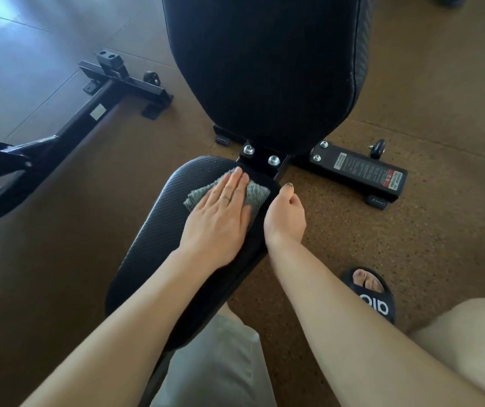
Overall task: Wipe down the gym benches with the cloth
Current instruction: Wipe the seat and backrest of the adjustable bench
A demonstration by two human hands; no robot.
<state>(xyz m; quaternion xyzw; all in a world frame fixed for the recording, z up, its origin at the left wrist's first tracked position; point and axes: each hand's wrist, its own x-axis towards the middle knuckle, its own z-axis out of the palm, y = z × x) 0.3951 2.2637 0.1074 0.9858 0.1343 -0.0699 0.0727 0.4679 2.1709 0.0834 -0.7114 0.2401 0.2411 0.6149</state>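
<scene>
Basically, the grey cloth (229,193) lay flat on the far end of the bench seat pad (159,230), pinned under the flat left hand (220,218); likely soft, light, best driven by palm pressure. Right hand (286,214) gripped the pad edge. Frame warning label (364,171) was unreadable; sandal (374,298) read "alo".

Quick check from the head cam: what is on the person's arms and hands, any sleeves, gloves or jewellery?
No sleeves or gloves show: both forearms are bare to the bottom of the frame. The left hand wears a thin ring on one finger. The right hand shows no ring from this angle, and its thumbnail looks dark, perhaps polished. No watch or wristband is visible.
</scene>
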